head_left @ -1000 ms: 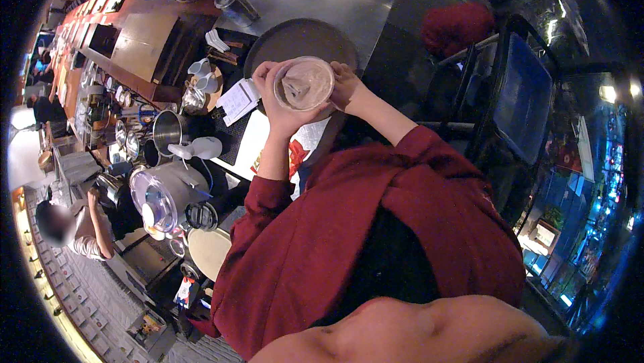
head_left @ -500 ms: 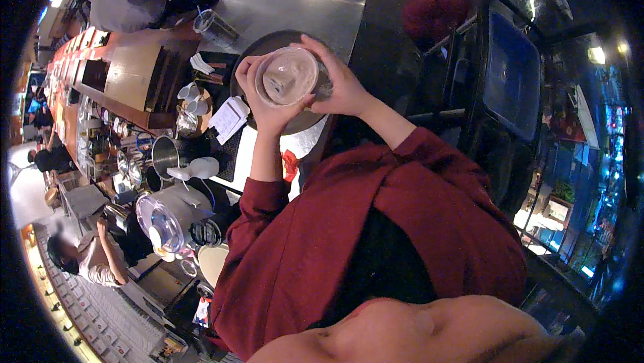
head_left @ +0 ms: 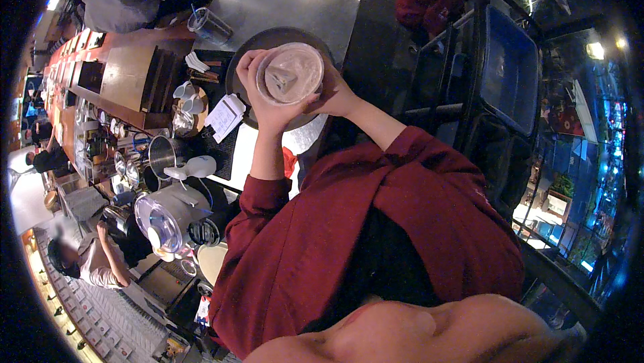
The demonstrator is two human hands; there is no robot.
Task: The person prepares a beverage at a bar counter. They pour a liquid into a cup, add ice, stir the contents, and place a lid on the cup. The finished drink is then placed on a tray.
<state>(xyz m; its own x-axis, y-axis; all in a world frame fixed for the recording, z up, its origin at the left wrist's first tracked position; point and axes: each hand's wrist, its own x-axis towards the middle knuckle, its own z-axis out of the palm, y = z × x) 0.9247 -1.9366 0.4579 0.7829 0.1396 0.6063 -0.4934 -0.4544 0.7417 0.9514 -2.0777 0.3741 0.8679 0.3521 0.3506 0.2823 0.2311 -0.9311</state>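
A clear round cup (head_left: 293, 73) with ice or clear liquid inside is in my left hand (head_left: 272, 111), whose fingers and thumb wrap its side. My right hand (head_left: 337, 96) is against the cup's right side. Its fingers are hidden behind the cup, so I cannot see how they are set. Under both hands lies a round dark tray (head_left: 323, 47), partly covered by the cup and hands. A tumbler with a straw (head_left: 210, 25) stands beyond the tray to the left.
A steel counter (head_left: 302, 11) spreads beyond the tray. Left of it are a paper slip (head_left: 225, 117), white cups (head_left: 192, 104), a metal pot (head_left: 163, 153) and a large lidded container (head_left: 161, 219). A blue bin (head_left: 510, 74) is at right. Other people are nearby.
The cup has shifted slightly right and its opening faces me more. My right hand's fingers have gone from the cup's far side to behind it. The left hand keeps its grip.
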